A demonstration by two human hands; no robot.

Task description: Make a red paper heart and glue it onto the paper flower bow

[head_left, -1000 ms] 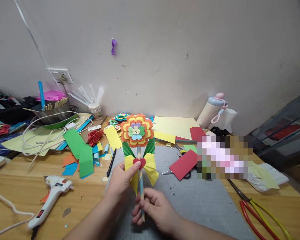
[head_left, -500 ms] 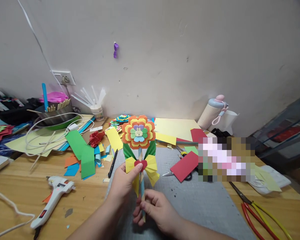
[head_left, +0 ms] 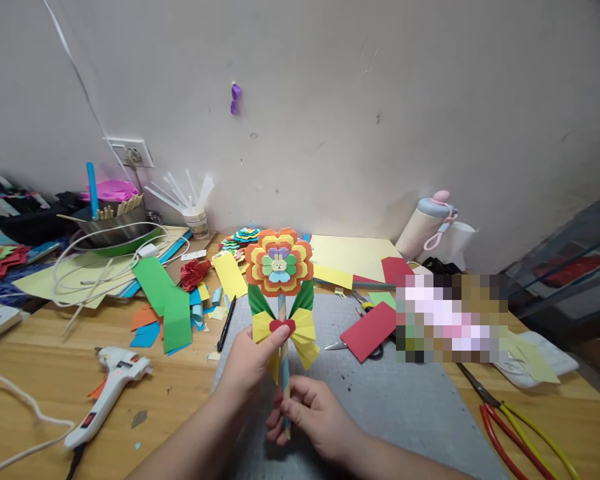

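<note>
Paper flower [head_left: 279, 262] unmoved between both hands (camera slightly shifted).

Even soft daylight, bright, no glare; faint shadows under clutter on bench [head_left: 40, 373]; sharp centre, wide-angle bending at edges, wall [head_left: 380, 100] lines curve; pixelated block right of centre

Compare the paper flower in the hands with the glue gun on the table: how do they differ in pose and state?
The paper flower stands upright on its striped stick, gripped by the left hand at the yellow bow and by the right hand lower down; the glue gun lies flat on the wooden table, touched by neither hand. The flower is many-coloured layered paper; the gun is plain white with a trailing cord. Both sit left of the pixelated patch.
</note>
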